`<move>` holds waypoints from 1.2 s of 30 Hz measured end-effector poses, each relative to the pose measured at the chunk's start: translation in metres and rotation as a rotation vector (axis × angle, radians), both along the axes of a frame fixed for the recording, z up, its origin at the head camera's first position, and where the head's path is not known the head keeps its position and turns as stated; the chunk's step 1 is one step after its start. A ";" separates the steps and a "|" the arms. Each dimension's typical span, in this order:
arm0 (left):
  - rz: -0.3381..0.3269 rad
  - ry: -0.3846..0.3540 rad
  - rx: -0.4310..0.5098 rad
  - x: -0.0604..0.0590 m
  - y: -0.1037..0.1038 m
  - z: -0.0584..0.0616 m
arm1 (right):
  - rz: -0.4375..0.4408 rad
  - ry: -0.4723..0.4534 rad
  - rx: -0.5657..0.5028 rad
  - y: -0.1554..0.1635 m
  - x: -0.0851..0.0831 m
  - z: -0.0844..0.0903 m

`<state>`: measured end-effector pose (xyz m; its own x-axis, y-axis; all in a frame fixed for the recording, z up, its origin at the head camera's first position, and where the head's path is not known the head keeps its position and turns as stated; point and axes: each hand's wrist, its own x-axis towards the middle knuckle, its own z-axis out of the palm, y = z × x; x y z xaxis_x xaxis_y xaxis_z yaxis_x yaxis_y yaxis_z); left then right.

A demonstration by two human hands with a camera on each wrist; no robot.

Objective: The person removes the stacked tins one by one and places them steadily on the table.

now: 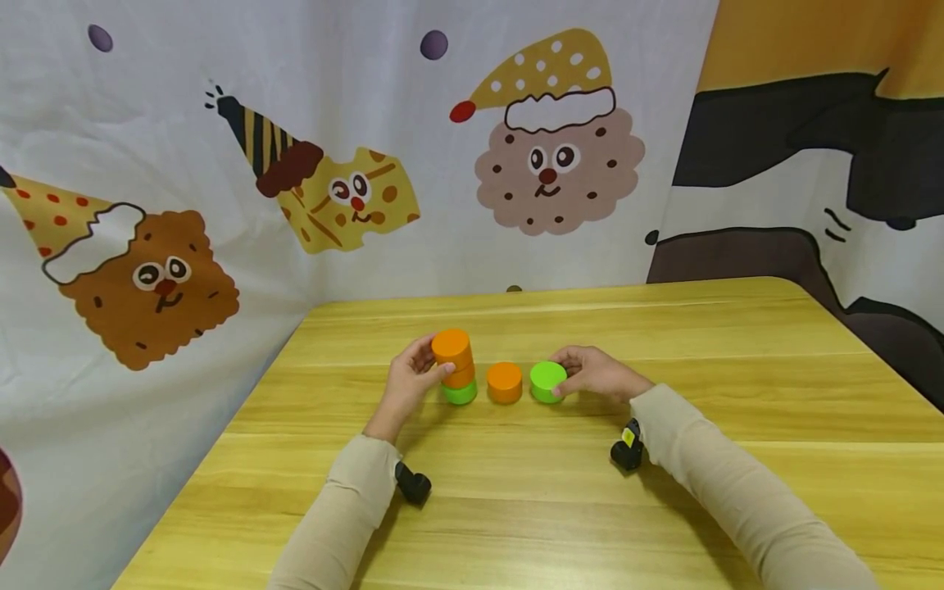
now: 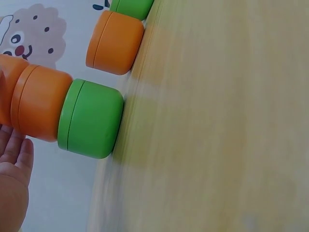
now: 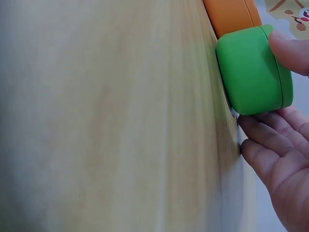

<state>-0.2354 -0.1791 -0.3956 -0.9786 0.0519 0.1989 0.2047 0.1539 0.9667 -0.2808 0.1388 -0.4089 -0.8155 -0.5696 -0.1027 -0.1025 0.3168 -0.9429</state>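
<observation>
Left hand (image 1: 411,378) gripped the upright stack (image 1: 462,376); right hand (image 1: 601,374) pinched the green tub (image 1: 546,383). Orange tub (image 1: 505,385) stood between, just beside both.

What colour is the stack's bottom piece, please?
Green; the bottom piece shows best in the left wrist view.

Clock positions per head view. Left sleeve (image 1: 335,512): long, beige, plain fabric, creased at cuff. Black wrist module (image 1: 414,487): rounded end, located at cuff's 4 o'clock. Right sleeve (image 1: 737,487): matching beige. Second black module (image 1: 625,456): cuff's 8 o'clock, yellow patch (image 1: 628,437).
</observation>
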 end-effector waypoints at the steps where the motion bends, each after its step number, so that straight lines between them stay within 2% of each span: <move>1: 0.002 0.002 0.000 0.000 0.000 0.000 | 0.000 -0.001 0.001 0.000 0.000 0.000; 7: 0.015 0.002 0.008 0.001 0.001 0.000 | 0.009 -0.008 0.019 0.001 -0.001 -0.001; 13: 0.001 -0.005 0.024 0.003 0.000 -0.001 | -0.022 0.001 0.033 0.000 0.000 0.002; 19: -0.031 -0.002 0.027 0.004 -0.002 -0.002 | -0.029 0.027 -0.022 -0.008 0.001 0.017; 25: -0.058 -0.022 0.002 0.003 -0.004 -0.004 | 0.005 0.054 -0.041 -0.021 0.000 0.032; 36: -0.057 -0.061 -0.039 0.001 -0.006 -0.007 | 0.048 0.089 -0.050 -0.055 -0.007 0.047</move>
